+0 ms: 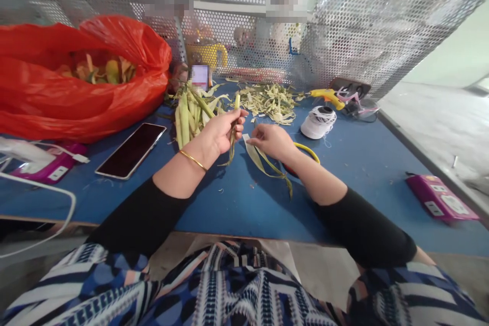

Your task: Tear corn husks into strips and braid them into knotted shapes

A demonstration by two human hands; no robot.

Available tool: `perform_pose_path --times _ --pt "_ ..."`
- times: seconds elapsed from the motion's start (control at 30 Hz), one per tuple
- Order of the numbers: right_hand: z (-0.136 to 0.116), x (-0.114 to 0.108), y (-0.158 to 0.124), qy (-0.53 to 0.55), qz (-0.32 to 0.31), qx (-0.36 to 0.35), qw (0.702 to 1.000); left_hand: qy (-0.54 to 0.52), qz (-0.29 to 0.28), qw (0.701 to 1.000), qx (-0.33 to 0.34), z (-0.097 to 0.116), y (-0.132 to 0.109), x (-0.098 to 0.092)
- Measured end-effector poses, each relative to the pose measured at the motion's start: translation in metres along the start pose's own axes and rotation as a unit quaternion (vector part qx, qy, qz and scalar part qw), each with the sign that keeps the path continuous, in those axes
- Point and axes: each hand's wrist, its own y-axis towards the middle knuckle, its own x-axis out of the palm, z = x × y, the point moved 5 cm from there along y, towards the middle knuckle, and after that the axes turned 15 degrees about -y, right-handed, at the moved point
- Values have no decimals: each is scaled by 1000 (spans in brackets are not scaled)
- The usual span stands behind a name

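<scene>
My left hand [228, 130] is closed around a narrow, pale green corn husk [237, 102], which sticks up past the fingers and trails below the palm. Between thumb and fingertips, my right hand [272, 140] pinches a corn husk strip [255, 158] whose dried end hangs down to the right. The two hands are close together but apart. Just left of my left hand lies a pile of long corn husks [184, 119]. Under my right wrist, a yellow curved handle [308, 151] shows; the rest of that tool is mostly hidden.
Husk scraps [269, 102] lie behind the hands. A white thread spool [318, 122], a yellow glue gun [327, 97] and pink-framed glasses [357, 103] are at right. Left are a phone [132, 151] and a red plastic bag [126, 107]. Purple power strips [441, 197] sit either side; perforated metal [359, 30] stands behind.
</scene>
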Motion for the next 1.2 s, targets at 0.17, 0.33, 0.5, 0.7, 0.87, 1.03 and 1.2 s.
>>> perform_pose_path --times 0.17,0.33,0.5,0.7,0.87,1.03,1.2 --pt "-5 21 1 2 12 30 999 39 4 999 -3 -9 -1 1" --pt "7 11 6 199 95 44 974 53 23 997 50 -5 -2 -1" --pt "16 -9 6 474 113 67 871 82 43 990 107 -5 -3 -1" --pt "9 -17 0 477 106 43 872 59 -24 996 60 -26 -8 12" --pt "12 -16 2 398 148 33 905 63 -14 997 40 -31 -11 12" --pt "11 -19 2 387 150 31 909 85 -14 995 60 -32 -11 12" --pt "9 -25 0 383 157 37 910 149 -39 983 103 -30 -12 14"
